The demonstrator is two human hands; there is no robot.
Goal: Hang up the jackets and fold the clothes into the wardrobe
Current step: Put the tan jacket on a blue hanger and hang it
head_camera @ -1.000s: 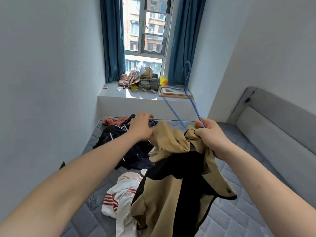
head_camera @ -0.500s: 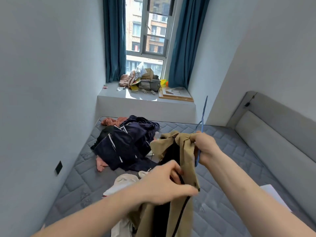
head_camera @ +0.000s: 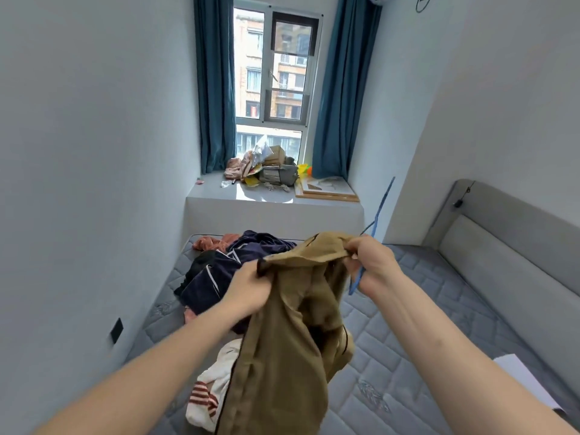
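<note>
Clearly soft and limp, the tan jacket (head_camera: 282, 334) hung in loose folds between both hands, raised above the grey mattress (head_camera: 408, 356). The left hand (head_camera: 248, 290) pinched a dark-trimmed edge near the top, fingers curled into the cloth. The right hand (head_camera: 370, 265) bunched the opposite upper edge and also gripped the thin blue hanger (head_camera: 378, 211), whose wire rose past the knuckles. Judged from its drape, the jacket was light but floppy and would sag wherever unsupported, so collar and shoulder seams looked like the best places to hold while the hanger went in. That hanger seemed slim and springy, likely to twist. The other clothes (head_camera: 219, 268) lay heaped on the mattress beyond, including 1 striped white garment (head_camera: 207, 400) below the jacket.
</note>
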